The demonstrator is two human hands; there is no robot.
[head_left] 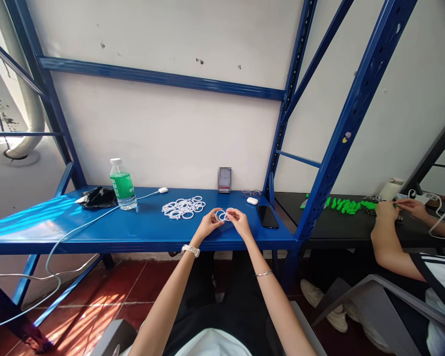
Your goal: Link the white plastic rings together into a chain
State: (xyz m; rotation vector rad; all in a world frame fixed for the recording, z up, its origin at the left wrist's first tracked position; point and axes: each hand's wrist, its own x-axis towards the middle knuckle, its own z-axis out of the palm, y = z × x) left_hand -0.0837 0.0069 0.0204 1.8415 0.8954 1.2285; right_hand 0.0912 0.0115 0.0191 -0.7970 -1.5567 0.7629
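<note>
Between my two hands, just above the front of the blue table (148, 230), is a white ring (220, 215) with a smaller loop on its right side. My left hand (208, 225) pinches its left edge. With the fingertips of my right hand (239, 222) I grip the smaller loop side. Whether the ring and loop are one piece or two linked pieces I cannot tell. Left of my hands lies a loose pile of similar white rings (183, 207) on the table.
A water bottle (123, 185) stands beside a black plastic bag (98, 197). A white cable (85, 225) crosses the left side. To the right lie a dark phone (267, 216), a white case (252, 201) and glasses (251, 193). A co-worker's hands (400, 208) are near green pieces (350, 205).
</note>
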